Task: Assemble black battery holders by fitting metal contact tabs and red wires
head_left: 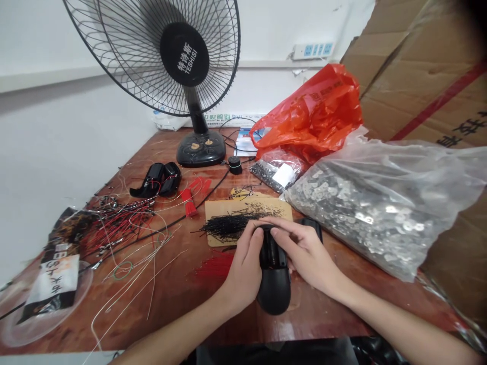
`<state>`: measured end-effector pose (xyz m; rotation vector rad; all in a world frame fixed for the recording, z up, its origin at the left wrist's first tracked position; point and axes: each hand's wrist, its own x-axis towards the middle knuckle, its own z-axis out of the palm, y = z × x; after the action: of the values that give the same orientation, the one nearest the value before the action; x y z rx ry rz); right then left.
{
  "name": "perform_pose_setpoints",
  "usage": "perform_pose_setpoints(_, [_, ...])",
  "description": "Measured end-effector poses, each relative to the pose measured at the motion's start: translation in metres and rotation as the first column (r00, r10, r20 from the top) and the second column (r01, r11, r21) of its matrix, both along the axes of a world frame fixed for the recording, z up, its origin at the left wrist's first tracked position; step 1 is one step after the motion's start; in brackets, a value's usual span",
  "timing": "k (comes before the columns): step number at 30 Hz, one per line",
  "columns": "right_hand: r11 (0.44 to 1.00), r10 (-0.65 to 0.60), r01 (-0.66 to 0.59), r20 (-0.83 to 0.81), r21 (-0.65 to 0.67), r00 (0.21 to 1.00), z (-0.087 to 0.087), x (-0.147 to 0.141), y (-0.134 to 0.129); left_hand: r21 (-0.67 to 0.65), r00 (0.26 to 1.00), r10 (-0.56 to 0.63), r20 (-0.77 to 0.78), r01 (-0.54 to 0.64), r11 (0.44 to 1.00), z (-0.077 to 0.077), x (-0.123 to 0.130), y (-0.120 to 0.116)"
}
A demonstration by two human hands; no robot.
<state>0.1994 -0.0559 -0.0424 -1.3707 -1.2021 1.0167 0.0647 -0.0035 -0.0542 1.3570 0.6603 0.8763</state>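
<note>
Both my hands are wrapped round a black plastic housing [274,289] with a rounded near end and an open slot in its upper half. My left hand [245,263] grips its left side, the thumb near the top of the slot. From the right, my right hand [306,253] holds it with the thumb pressed at the slot's upper edge. My fingertips meet over the far end and hide it. Just beyond lies a tan board [216,241] with a bundle of black wires [224,224] on it. Red wires [213,266] lie left of my left hand.
A black fan [201,149] stands at the back. At right are a clear bag of metal pieces [357,208] and a red plastic bag [315,111]. Black housings [155,178], tangled red wires [122,223] and a food packet [55,284] lie at left.
</note>
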Motion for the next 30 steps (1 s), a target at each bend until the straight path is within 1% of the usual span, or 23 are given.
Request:
perform_pose_setpoints(3, [1.000, -0.009, 0.009, 0.007, -0.002, 1.000, 0.000, 0.001, 0.000, 0.023, 1.000, -0.002, -0.001, 0.002, 1.000, 0.000, 0.001, 0.001])
perform_pose_setpoints(4, [1.000, -0.005, 0.005, -0.006, -0.004, 1.000, 0.001, 0.001, 0.000, 0.008, 1.000, 0.002, 0.009, -0.002, 1.000, 0.000, 0.002, 0.001])
perform_pose_setpoints(5, [1.000, 0.003, -0.004, -0.027, -0.008, 1.000, 0.001, 0.001, 0.000, -0.036, 0.999, 0.006, 0.032, -0.005, 0.999, 0.001, 0.002, 0.002])
perform_pose_setpoints(7, [0.999, 0.023, -0.026, -0.094, -0.024, 0.995, 0.003, 0.000, 0.000, -0.210, 0.993, 0.003, 0.114, 0.021, 0.977, 0.004, 0.002, 0.001])
perform_pose_setpoints(8, [0.999, 0.033, -0.038, -0.136, -0.033, 0.990, 0.003, 0.000, 0.000, -0.320, 0.987, -0.004, 0.161, 0.056, 0.946, 0.005, 0.002, 0.001])
perform_pose_setpoints(10, [0.997, 0.045, -0.057, -0.211, -0.050, 0.976, 0.003, -0.001, 0.001, -0.501, 0.971, -0.027, 0.236, 0.145, 0.853, 0.010, 0.001, 0.000])
perform_pose_setpoints(11, [0.996, 0.047, -0.062, -0.241, -0.056, 0.970, 0.003, -0.001, 0.001, -0.553, 0.967, -0.038, 0.253, 0.177, 0.814, 0.012, 0.001, -0.001])
perform_pose_setpoints(12, [0.996, 0.046, -0.065, -0.265, -0.061, 0.963, 0.003, -0.001, 0.001, -0.584, 0.965, -0.045, 0.259, 0.193, 0.788, 0.014, 0.000, -0.001])
perform_pose_setpoints(14, [0.996, 0.040, -0.064, -0.295, -0.069, 0.955, 0.003, -0.001, 0.001, -0.610, 0.967, -0.041, 0.251, 0.191, 0.769, 0.016, 0.000, -0.001])
perform_pose_setpoints(16, [0.995, 0.037, -0.063, -0.304, -0.077, 0.952, 0.003, -0.001, 0.001, -0.605, 0.975, -0.021, 0.221, 0.154, 0.781, 0.015, 0.001, -0.001])
perform_pose_setpoints(18, [0.994, 0.035, -0.063, -0.291, -0.087, 0.956, 0.003, -0.001, 0.001, -0.574, 0.981, -0.008, 0.196, 0.121, 0.810, 0.012, 0.001, 0.000])
perform_pose_setpoints(22, [0.993, 0.040, -0.067, -0.257, -0.096, 0.966, 0.003, -0.002, 0.001, -0.494, 0.984, -0.016, 0.178, 0.103, 0.864, 0.005, 0.001, 0.002])
perform_pose_setpoints(24, [0.993, 0.042, -0.066, -0.222, -0.100, 0.974, 0.003, -0.002, 0.001, -0.399, 0.991, 0.000, 0.136, 0.055, 0.915, 0.003, 0.001, 0.003])
perform_pose_setpoints(26, [0.994, 0.037, -0.053, -0.152, -0.098, 0.988, 0.002, -0.001, 0.002, -0.264, 0.995, 0.027, 0.091, -0.002, 0.964, 0.002, 0.001, 0.005])
perform_pose_setpoints(28, [0.996, 0.025, -0.032, -0.091, -0.082, 0.996, 0.002, -0.001, 0.003, -0.156, 0.997, 0.032, 0.066, -0.022, 0.987, 0.003, 0.000, 0.005])
perform_pose_setpoints(30, [0.998, 0.020, -0.025, -0.091, -0.062, 0.996, 0.003, -0.001, 0.003, -0.127, 0.998, 0.018, 0.068, -0.009, 0.992, 0.005, 0.000, 0.003])
